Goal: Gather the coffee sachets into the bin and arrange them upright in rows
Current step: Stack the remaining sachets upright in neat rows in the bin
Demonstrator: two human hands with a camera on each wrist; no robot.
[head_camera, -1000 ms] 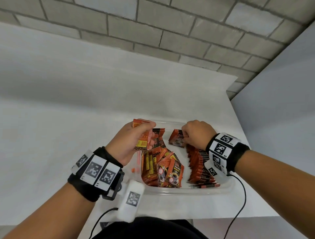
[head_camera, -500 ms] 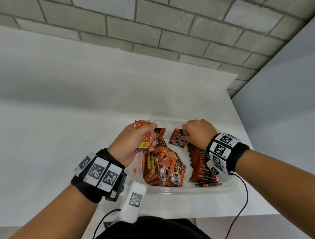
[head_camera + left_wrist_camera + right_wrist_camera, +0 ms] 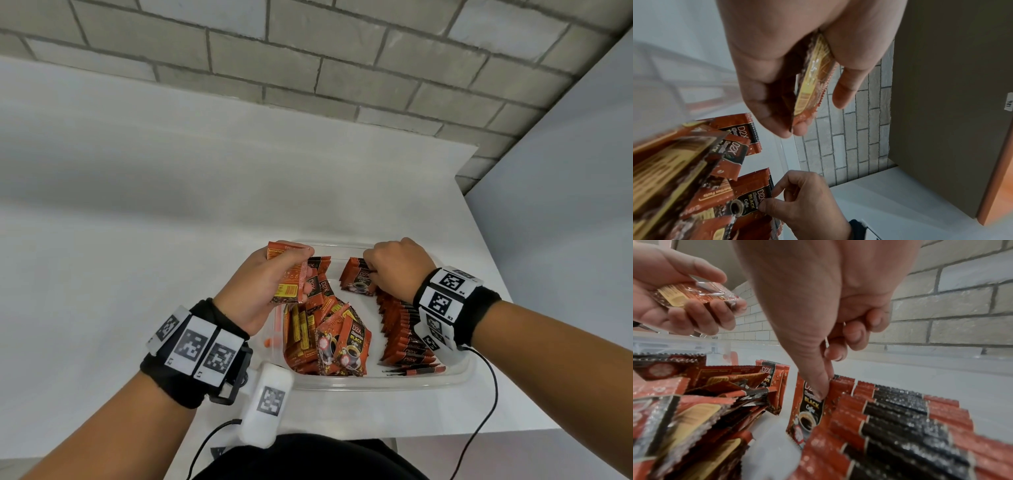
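A clear plastic bin (image 3: 376, 384) on the white table holds red-and-black coffee sachets. A neat upright row (image 3: 400, 332) runs along its right side, and a loose leaning pile (image 3: 329, 335) fills its left side. My left hand (image 3: 298, 270) hovers over the far left of the bin and grips a small stack of sachets (image 3: 287, 284), seen edge-on in the left wrist view (image 3: 813, 78). My right hand (image 3: 371, 270) pinches the sachet (image 3: 358, 281) at the far end of the row. There the thumb (image 3: 818, 386) presses that sachet's face (image 3: 807, 412).
The bin sits near the table's front right corner (image 3: 513, 411). A grey brick wall (image 3: 308, 68) stands behind and a grey panel (image 3: 565, 205) to the right. Bare white tabletop (image 3: 137, 257) stretches to the left. Cables trail from both wristbands.
Both hands stay nearly where they were, each keeping its grip. The left hand with its stack has shifted only slightly.
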